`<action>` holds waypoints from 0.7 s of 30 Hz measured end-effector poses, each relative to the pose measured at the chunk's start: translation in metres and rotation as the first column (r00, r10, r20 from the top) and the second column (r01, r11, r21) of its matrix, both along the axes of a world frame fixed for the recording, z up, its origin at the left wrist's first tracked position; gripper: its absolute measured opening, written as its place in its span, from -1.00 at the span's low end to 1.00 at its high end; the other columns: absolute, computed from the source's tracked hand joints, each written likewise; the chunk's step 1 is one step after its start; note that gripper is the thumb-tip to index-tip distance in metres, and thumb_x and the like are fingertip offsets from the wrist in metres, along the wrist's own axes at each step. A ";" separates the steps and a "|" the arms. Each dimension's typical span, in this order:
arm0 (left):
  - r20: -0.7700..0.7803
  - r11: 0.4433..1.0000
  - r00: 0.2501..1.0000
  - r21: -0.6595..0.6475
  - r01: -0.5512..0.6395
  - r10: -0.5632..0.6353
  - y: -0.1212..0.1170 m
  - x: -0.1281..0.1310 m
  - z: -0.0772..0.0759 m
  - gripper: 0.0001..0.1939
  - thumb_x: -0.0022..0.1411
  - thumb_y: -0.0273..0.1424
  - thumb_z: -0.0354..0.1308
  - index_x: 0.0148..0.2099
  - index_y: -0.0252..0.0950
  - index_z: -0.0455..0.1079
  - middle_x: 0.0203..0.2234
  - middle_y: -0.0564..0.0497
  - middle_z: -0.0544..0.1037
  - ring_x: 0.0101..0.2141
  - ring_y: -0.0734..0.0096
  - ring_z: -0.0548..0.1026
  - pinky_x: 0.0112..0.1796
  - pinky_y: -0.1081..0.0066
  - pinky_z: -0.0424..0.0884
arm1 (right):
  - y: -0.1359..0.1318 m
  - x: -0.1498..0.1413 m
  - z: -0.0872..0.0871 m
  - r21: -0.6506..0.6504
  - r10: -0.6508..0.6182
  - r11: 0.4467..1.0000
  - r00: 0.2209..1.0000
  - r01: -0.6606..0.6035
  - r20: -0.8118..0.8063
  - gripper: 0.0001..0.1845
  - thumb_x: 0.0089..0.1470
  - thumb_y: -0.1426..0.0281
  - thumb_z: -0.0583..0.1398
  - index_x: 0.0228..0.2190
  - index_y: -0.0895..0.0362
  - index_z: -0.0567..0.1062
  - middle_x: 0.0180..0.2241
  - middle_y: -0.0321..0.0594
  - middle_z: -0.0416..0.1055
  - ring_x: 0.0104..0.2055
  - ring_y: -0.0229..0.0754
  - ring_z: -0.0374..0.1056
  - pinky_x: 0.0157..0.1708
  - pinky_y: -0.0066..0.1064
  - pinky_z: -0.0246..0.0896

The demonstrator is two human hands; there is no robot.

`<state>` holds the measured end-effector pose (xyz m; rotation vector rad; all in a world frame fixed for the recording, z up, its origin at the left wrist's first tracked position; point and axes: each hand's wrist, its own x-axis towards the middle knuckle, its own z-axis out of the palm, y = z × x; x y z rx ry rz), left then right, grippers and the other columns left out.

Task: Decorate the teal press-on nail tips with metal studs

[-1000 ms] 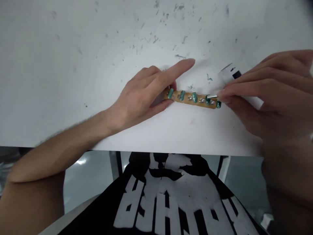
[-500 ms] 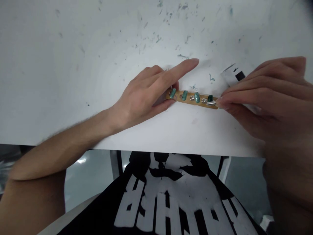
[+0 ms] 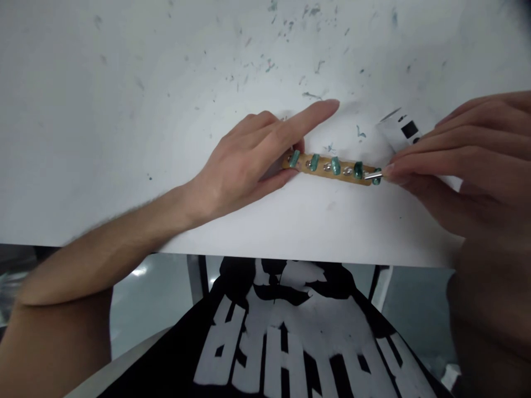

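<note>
A narrow tan strip [image 3: 320, 167] lies on the white table, bearing several glossy green pieces that look like false nails, with small shiny round bits between them. My left hand [image 3: 249, 152] holds the strip's left end between thumb and bent fingers, its index finger stretched out above. At the right end, my right hand [image 3: 452, 160] pinches a thin tool with a silver metal shaft [image 3: 373, 176]. The shaft's tip is over the strip, near the last two green pieces [image 3: 376, 177]. Most of the tool is hidden in my fingers.
A small white box-like item [image 3: 399, 130] with a black square lies beside and partly behind my right hand. Green and dark smears and flecks [image 3: 269, 65] mark the white table [image 3: 103, 138]. The table's front edge runs close to my body.
My right hand has shifted slightly right with the tool, showing more of the strip's right end and its last green piece. My left hand keeps its hold, almost unmoved.
</note>
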<state>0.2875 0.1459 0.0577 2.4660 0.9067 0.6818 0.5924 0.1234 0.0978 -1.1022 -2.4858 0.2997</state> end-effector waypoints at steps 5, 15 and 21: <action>-0.009 1.000 1.000 -0.019 -0.007 0.007 -0.001 0.000 0.002 -0.44 0.47 -0.33 0.10 0.42 -0.20 0.07 -0.16 0.05 0.64 -0.19 0.36 0.49 -0.06 0.24 0.44 | 0.000 -0.003 -0.001 0.001 -0.069 0.998 0.998 0.069 -0.013 -0.89 0.13 0.43 0.28 -0.25 0.09 0.49 -0.25 -0.47 0.46 -0.18 -0.48 0.32 -0.05 -0.41 0.09; 0.002 0.999 1.000 0.045 0.023 -0.023 0.000 0.000 0.002 -0.45 0.48 -0.31 0.10 0.41 -0.29 0.07 -0.18 0.02 0.62 -0.21 0.39 0.49 -0.08 0.27 0.45 | 0.003 -0.005 -0.004 0.015 -0.103 0.995 0.995 0.103 -0.010 -0.84 0.11 0.44 0.30 -0.22 0.05 0.50 -0.25 -0.50 0.45 -0.15 -0.49 0.33 -0.02 -0.42 0.10; -0.039 1.000 0.999 0.025 0.015 -0.014 0.000 -0.001 0.002 -0.43 0.48 -0.33 0.10 0.43 -0.26 0.05 -0.16 0.04 0.62 -0.19 0.41 0.50 -0.04 0.29 0.45 | 0.003 -0.007 -0.005 0.044 -0.090 0.995 0.995 0.091 -0.036 -0.82 0.09 0.43 0.32 -0.22 0.05 0.50 -0.24 -0.50 0.45 -0.15 -0.47 0.34 -0.02 -0.40 0.11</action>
